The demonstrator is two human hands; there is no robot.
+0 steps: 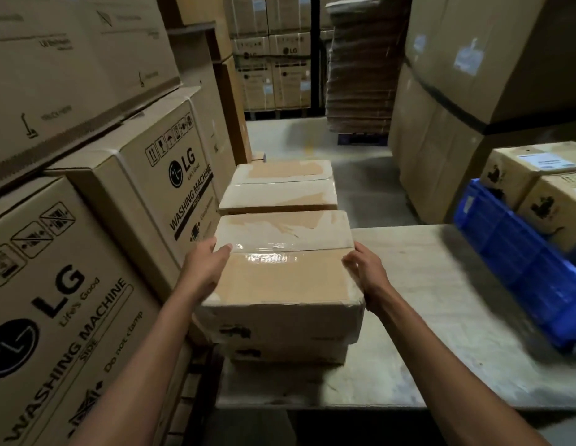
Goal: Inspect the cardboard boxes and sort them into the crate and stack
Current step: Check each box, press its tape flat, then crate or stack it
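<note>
The taped cardboard box [281, 278] sits between both hands atop a stack. The left hand [205, 272] and right hand [367, 272] clasp its opposite sides

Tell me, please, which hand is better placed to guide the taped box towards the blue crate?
Probably the right hand: it holds the side of the tape-sealed brown cardboard box facing the blue plastic crate. The left hand grips the far side, beside the large printed cartons.

Big washing-machine cartons [87, 220] line the left — table [441, 317] right.
</note>
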